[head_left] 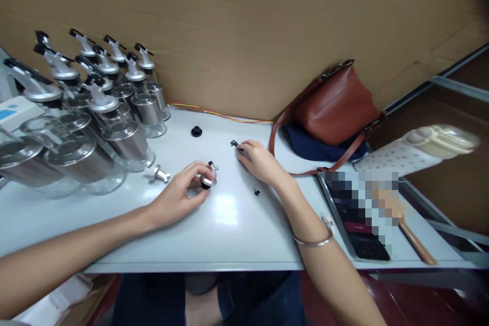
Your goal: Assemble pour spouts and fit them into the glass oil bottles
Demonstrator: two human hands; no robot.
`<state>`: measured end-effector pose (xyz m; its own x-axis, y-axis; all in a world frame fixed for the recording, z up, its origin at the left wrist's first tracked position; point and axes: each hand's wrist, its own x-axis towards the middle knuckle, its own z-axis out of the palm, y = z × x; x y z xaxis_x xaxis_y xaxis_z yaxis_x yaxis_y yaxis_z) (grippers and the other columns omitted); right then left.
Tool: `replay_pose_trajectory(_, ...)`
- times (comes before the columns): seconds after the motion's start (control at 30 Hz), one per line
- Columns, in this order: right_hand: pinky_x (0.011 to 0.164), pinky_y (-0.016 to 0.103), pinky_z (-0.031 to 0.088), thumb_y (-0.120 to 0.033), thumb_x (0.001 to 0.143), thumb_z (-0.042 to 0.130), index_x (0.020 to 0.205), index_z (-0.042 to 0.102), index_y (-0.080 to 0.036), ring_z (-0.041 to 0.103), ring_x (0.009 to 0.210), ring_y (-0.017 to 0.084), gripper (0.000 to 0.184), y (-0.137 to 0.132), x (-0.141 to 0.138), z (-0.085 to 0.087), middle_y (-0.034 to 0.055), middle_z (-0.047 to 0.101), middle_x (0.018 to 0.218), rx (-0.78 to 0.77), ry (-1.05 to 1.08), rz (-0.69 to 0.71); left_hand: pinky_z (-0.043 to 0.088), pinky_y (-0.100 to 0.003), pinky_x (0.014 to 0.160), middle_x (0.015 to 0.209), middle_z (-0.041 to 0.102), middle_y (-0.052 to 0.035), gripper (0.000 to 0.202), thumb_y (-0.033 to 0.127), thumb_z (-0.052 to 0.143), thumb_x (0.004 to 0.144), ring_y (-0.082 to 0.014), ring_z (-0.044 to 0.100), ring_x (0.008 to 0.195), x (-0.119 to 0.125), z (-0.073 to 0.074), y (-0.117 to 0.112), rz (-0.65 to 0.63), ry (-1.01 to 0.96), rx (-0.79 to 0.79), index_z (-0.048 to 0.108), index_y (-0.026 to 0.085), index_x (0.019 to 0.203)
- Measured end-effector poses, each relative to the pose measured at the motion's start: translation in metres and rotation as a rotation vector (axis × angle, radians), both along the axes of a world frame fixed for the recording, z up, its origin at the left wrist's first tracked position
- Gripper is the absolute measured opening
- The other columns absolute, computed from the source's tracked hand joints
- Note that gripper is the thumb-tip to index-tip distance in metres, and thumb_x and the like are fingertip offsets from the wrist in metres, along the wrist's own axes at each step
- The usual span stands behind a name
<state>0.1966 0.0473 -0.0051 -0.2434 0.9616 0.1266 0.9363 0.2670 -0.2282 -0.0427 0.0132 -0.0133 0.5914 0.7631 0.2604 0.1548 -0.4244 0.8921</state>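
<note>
My left hand (179,194) rests on the pale grey table (229,224) with its fingers curled round a silver pourer cap (208,178) that has a black base. My right hand (260,162) lies further back, fingertips pinched on a small black lever piece (234,143). A second silver spout part (159,174) lies loose left of the left hand. A black round stopper (196,131) sits near the back of the table, and a tiny black bit (257,193) lies beside my right wrist.
Several glass dispenser bottles with steel bands and silver pourer tops (99,112) crowd the left of the table. A brown leather bag (336,107) on dark blue cloth stands at the back right. A tablet (367,244), a wooden-handled tool (416,242) and a dotted flask (420,150) lie right. Cardboard wall (244,20) behind.
</note>
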Motion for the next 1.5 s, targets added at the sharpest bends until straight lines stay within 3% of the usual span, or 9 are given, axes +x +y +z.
replay_pose_trajectory(0.2, 0.093, 0.032, 0.044, -0.012, 0.088, 0.052, 0.100, 0.069, -0.012, 0.060, 0.102, 0.023, 0.021, -0.008, -0.001, 0.012, 0.0116, 0.067, 0.106, -0.024, 0.000, 0.000, 0.047, -0.031, 0.087, 0.102, 0.055, -0.0054, 0.016, 0.011, 0.052, 0.080, -0.0174, 0.057, 0.101, 0.000, 0.003, 0.000, 0.026, 0.024, -0.011, 0.051, 0.020, 0.094)
replay_pose_trajectory(0.67, 0.084, 0.033, 0.043, -0.007, 0.085, 0.049, 0.085, 0.068, -0.013, 0.056, 0.099, 0.025, 0.020, -0.013, -0.009, 0.017, 0.0124, 0.060, 0.103, -0.014, -0.085, -0.056, 0.047, -0.031, 0.089, 0.104, 0.053, -0.0046, 0.018, 0.011, 0.051, 0.082, -0.0166, 0.056, 0.103, -0.002, 0.000, 0.001, 0.030, 0.038, -0.004, 0.050, 0.021, 0.097)
replay_pose_trajectory(0.9, 0.067, 0.028, 0.038, -0.007, 0.083, 0.049, 0.081, 0.067, -0.015, 0.058, 0.079, 0.020, 0.019, -0.022, -0.012, 0.021, 0.0100, 0.061, 0.091, -0.071, -0.093, -0.059, 0.046, -0.034, 0.095, 0.107, 0.053, -0.0039, 0.054, 0.013, 0.057, 0.079, -0.0152, 0.057, 0.106, 0.000, -0.004, -0.001, 0.074, -0.064, -0.127, 0.035, 0.026, 0.127)
replay_pose_trajectory(1.03, 0.059, 0.025, 0.034, -0.004, 0.079, 0.048, 0.078, 0.064, -0.017, 0.057, 0.068, 0.016, 0.020, -0.028, -0.015, 0.025, 0.0063, 0.064, 0.080, -0.121, -0.053, -0.041, 0.046, -0.034, 0.095, 0.112, 0.053, -0.0060, 0.045, 0.016, 0.056, 0.082, -0.0166, 0.055, 0.109, 0.000, -0.003, 0.000, 0.041, -0.056, -0.170, 0.043, 0.024, 0.125)
replay_pose_trajectory(1.23, 0.054, 0.023, 0.033, -0.004, 0.071, 0.053, 0.086, 0.062, -0.017, 0.055, 0.061, 0.014, 0.022, -0.031, -0.018, 0.024, 0.0039, 0.064, 0.075, -0.162, 0.019, 0.004, 0.045, -0.035, 0.096, 0.110, 0.054, -0.0048, 0.047, 0.018, 0.061, 0.079, -0.0167, 0.055, 0.109, 0.000, -0.003, 0.000, 0.058, -0.096, -0.245, 0.045, 0.025, 0.123)
replay_pose_trajectory(1.5, 0.061, 0.024, 0.038, -0.005, 0.073, 0.049, 0.082, 0.062, -0.015, 0.052, 0.064, 0.014, 0.018, -0.033, -0.022, 0.026, 0.0044, 0.061, 0.077, -0.130, 0.074, 0.057, 0.046, -0.034, 0.092, 0.101, 0.055, -0.0028, 0.045, 0.020, 0.065, 0.077, -0.0157, 0.058, 0.101, 0.002, 0.000, 0.002, 0.017, -0.082, -0.286, 0.046, 0.023, 0.118)
